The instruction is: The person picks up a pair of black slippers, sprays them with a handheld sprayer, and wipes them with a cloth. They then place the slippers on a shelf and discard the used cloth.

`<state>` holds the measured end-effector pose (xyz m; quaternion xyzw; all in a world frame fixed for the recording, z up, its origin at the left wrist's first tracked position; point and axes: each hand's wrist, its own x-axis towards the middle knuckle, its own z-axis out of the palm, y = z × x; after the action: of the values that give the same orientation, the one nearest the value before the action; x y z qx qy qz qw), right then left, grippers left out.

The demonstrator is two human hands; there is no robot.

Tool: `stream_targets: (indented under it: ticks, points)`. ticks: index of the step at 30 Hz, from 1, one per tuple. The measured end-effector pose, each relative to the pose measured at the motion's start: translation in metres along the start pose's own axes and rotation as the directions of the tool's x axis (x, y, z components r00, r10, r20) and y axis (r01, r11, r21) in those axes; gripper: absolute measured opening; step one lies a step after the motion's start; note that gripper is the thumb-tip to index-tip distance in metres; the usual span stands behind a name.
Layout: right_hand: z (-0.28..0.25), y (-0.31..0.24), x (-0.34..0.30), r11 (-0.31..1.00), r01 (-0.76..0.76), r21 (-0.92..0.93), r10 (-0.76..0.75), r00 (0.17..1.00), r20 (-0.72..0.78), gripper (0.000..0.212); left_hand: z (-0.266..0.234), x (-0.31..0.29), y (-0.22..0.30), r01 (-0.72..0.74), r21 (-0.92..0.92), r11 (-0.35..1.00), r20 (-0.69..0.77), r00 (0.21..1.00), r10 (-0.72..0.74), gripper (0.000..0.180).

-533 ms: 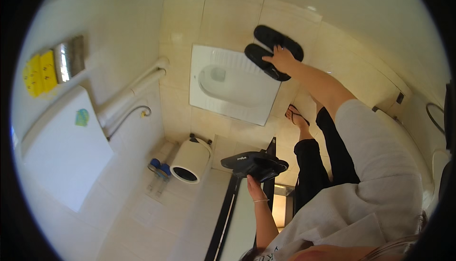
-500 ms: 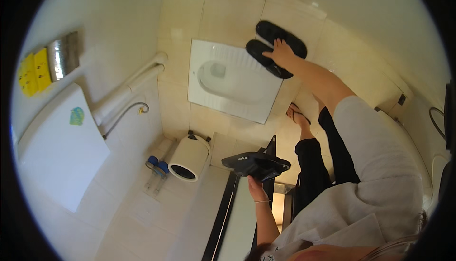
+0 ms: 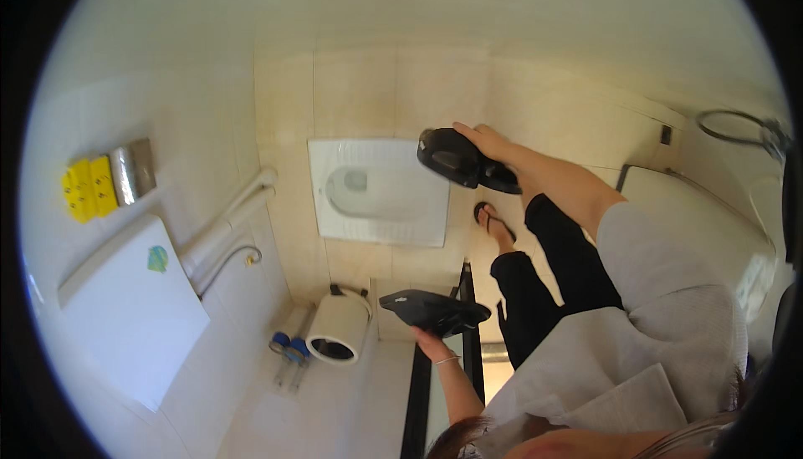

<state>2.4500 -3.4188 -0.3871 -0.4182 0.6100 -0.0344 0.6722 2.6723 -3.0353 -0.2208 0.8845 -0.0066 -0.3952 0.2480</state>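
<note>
Slippers (image 3: 447, 158) in right hand (image 3: 485, 140)

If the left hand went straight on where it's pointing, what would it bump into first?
Beyond the black footwear it holds, the left hand seems lined up with the white squat toilet, but depth is unclear, so it could pass over.

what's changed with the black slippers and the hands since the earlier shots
The right hand has gripped the black slippers, which lay flat beside the squat toilet, and lifted them off the floor, tilting them. The camera view has shifted too. The left hand still holds the other black footwear.
</note>
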Motion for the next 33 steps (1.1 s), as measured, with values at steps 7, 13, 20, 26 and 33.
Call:
stream_targets:
  ticks: [7,13,20,26,33]
  points:
    - [-0.105,-0.009,-0.25,0.744,0.145,0.652,0.075,0.952,-0.298,0.067,-0.006,0.018,0.074,-0.037,-0.491,0.87,0.278,0.94,0.196,0.078]
    - [-0.163,0.06,-0.422,0.656,0.24,0.716,0.131,0.897,-0.421,0.062,0.036,-0.041,0.139,-0.222,-0.412,0.884,0.44,0.801,0.407,0.082]
    - [-0.161,0.168,-0.547,0.623,0.265,0.736,0.296,0.791,-0.536,0.066,0.117,-0.158,0.181,-0.123,-0.346,0.93,0.779,0.516,0.358,0.074]
    - [-0.147,0.313,-0.64,0.876,-0.137,0.463,0.438,0.631,-0.641,0.067,0.21,-0.281,0.174,-0.337,-0.151,0.929,0.904,0.333,0.268,0.072]
    - [-0.028,0.461,-0.74,0.342,0.334,0.878,0.706,0.525,-0.475,0.069,0.306,-0.398,0.153,-0.652,-0.024,0.757,0.991,0.085,0.105,0.069]
